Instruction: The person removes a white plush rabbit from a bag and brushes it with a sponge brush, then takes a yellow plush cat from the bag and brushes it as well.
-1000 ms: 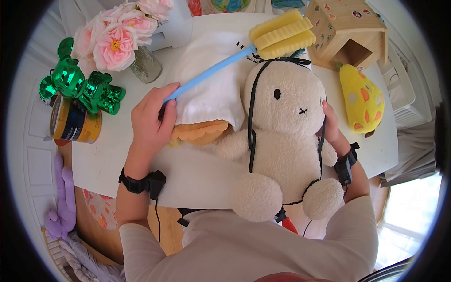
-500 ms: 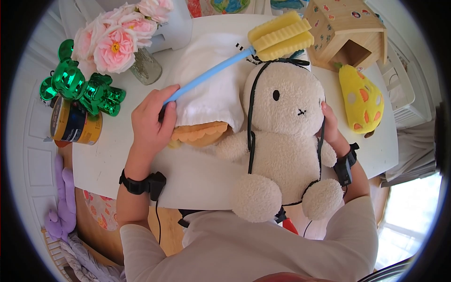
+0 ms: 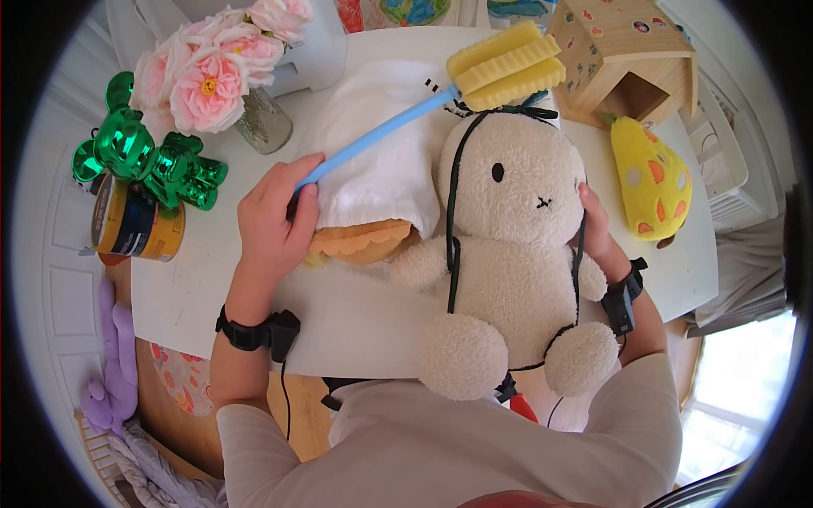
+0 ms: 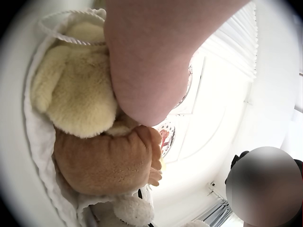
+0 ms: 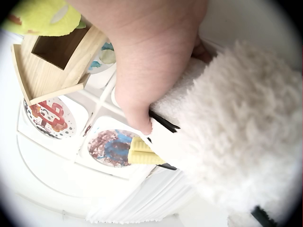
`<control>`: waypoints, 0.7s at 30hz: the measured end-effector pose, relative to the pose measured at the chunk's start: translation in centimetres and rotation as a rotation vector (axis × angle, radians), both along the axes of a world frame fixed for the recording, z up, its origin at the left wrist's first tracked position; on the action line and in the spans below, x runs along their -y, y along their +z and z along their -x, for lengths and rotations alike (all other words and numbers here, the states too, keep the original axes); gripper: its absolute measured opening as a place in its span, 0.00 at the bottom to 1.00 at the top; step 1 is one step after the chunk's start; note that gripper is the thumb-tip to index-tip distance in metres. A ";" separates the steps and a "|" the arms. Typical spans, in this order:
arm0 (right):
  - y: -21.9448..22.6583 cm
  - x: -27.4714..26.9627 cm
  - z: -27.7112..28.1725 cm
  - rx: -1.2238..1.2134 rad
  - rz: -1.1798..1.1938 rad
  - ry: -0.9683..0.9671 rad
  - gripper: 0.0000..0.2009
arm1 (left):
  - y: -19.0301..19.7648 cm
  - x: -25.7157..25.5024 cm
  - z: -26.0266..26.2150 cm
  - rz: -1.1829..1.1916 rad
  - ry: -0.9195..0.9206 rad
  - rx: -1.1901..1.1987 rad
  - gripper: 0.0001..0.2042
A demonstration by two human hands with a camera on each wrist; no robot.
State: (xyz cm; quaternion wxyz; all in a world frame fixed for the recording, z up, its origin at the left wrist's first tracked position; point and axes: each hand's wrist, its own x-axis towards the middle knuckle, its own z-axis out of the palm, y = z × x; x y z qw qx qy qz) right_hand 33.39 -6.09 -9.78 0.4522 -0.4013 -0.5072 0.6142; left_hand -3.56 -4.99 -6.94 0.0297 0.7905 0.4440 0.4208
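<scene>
My left hand point(image 3: 275, 212) grips the dark end of a blue handle point(image 3: 381, 134) topped by a yellow ridged duster head point(image 3: 508, 68). The handle slants up to the right over a white cloth bag point(image 3: 373, 161). From the bag's mouth peep soft toys: a tan scalloped one point(image 3: 364, 237) and, in the left wrist view, a cream furry plush point(image 4: 78, 85). My right hand point(image 3: 595, 220) holds the side of a white plush rabbit point(image 3: 529, 271), thumb by its cheek, other fingers hidden behind. Black cord point(image 3: 454, 262) runs around the rabbit, which leans at the table's front edge.
To the left stand a vase of pink roses point(image 3: 207, 80), a shiny green bear figure point(image 3: 127, 140) and a yellow tub point(image 3: 140, 220). A wooden house point(image 3: 631, 63) and a yellow spotted plush point(image 3: 652, 178) are on the right. The white table point(image 3: 364, 326) ends close before the body.
</scene>
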 end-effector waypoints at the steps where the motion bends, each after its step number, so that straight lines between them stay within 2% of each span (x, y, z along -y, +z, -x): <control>1: 0.0 0.0 -0.1 0.002 0.006 0.004 0.35 | 0.1 0.0 0.0 0.003 0.001 -0.005 0.14; 21: -0.2 -0.1 -0.4 -0.006 0.020 0.019 0.35 | -0.1 0.0 0.0 -0.008 -0.011 0.006 0.14</control>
